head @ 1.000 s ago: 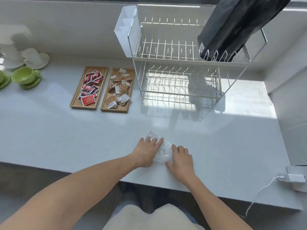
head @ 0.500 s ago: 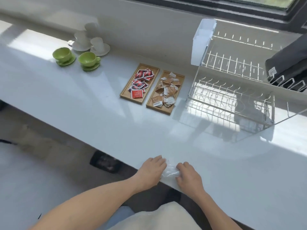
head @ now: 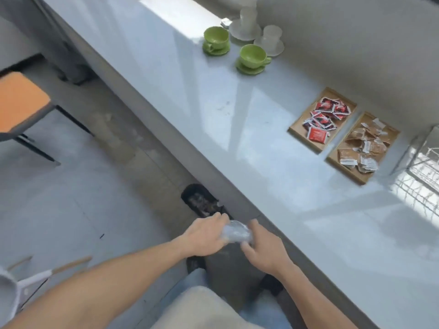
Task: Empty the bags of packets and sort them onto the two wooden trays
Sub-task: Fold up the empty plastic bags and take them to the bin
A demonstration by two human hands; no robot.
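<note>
Clear crumpled plastic — an emptied bag (head: 236, 233) — sits bunched between the two hands, off the near edge of the worktop (head: 237, 129) and above the floor. The left hand (head: 205, 236) closes its grip on the bag's left end, fingers curled over the top; the right hand (head: 263, 248) pinches the right end, thumb and fingers wrapped on the plastic. Whether anything remains inside the bag cannot be told.

Far from the bag, toward the back wall of the worktop, lie the two wooden trays side by side, just apart. The left tray (head: 294, 131) carries red packets (head: 324, 117) in a loose heap; the right tray (head: 332, 160) carries brown and white packets (head: 363, 148), also heaped. Beyond the left tray along the worktop stand two green cups (head: 251, 55) on green saucers, with two white cups (head: 259, 32) on white saucers just behind them. A wire rack (head: 422, 157) shows at the frame edge beside the right tray.

Below the worktop's near edge — left of the bag — a dark bin opening (head: 199, 200) shows on the floor, and farther off an orange-seated chair (head: 19, 103).
</note>
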